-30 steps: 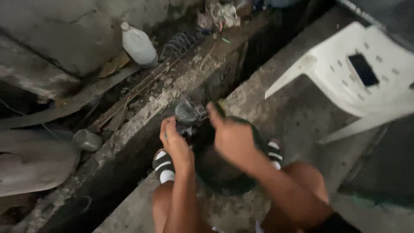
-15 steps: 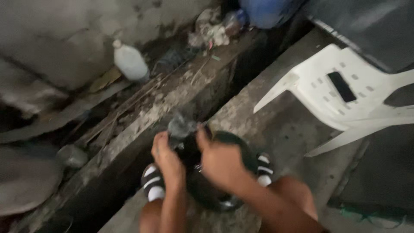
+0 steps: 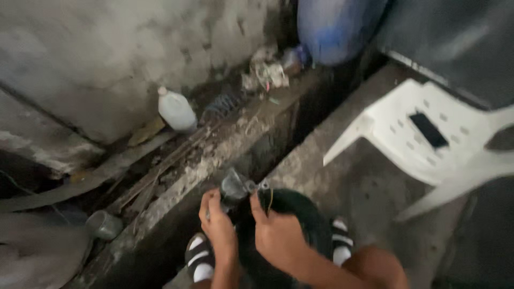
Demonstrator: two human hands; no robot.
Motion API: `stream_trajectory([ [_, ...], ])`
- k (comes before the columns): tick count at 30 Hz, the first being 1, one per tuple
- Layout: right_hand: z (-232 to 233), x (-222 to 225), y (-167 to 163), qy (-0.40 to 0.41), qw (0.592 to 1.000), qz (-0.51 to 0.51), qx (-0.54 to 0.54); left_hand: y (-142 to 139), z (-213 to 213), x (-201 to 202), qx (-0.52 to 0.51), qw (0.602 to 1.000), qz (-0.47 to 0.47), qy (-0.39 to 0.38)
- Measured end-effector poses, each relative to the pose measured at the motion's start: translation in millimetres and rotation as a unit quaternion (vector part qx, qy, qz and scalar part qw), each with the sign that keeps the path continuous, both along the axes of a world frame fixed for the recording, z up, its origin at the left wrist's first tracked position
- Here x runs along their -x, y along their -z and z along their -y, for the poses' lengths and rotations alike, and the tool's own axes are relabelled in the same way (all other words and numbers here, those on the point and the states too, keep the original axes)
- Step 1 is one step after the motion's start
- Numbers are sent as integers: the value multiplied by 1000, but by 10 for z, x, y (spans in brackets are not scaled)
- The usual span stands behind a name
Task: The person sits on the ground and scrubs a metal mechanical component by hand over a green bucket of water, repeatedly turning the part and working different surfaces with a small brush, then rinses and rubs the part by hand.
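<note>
My left hand (image 3: 219, 227) grips a small grey metal part (image 3: 234, 188) that sticks up above the thumb. My right hand (image 3: 277, 235) rests on a round black object (image 3: 308, 214), like a tyre, standing between my feet. A thin wire runs from the metal part toward the black object. My feet wear black sandals with white stripes (image 3: 199, 257), the other one (image 3: 341, 241) on the right. The picture is blurred, so finer detail is hidden.
A dark gutter (image 3: 267, 155) runs diagonally in front of my feet along a concrete ledge. A white plastic bottle (image 3: 175, 111), a coil spring (image 3: 222, 106) and litter lie against the wall. A white plastic chair (image 3: 428, 139) lies on the right, a blue barrel (image 3: 334, 27) behind.
The view has tilted up and left, so hands and black object sit lower in the frame. Both hands keep their hold; the right hand has shifted slightly lower on the black object.
</note>
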State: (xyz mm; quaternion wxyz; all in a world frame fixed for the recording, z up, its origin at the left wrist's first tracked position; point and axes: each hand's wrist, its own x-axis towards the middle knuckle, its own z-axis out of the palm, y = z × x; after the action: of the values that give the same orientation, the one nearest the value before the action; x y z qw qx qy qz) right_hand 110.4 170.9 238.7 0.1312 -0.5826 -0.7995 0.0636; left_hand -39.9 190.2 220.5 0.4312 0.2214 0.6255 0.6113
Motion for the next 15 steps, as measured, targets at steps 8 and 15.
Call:
stream_trajectory([
  [8, -37, 75, -63, -16, 995, 3, 98, 37, -47, -55, -52, 995, -72, -33],
  [15, -56, 115, 80, 74, 997, 9, 36, -46, 20, -44, -29, 989, -139, -38],
])
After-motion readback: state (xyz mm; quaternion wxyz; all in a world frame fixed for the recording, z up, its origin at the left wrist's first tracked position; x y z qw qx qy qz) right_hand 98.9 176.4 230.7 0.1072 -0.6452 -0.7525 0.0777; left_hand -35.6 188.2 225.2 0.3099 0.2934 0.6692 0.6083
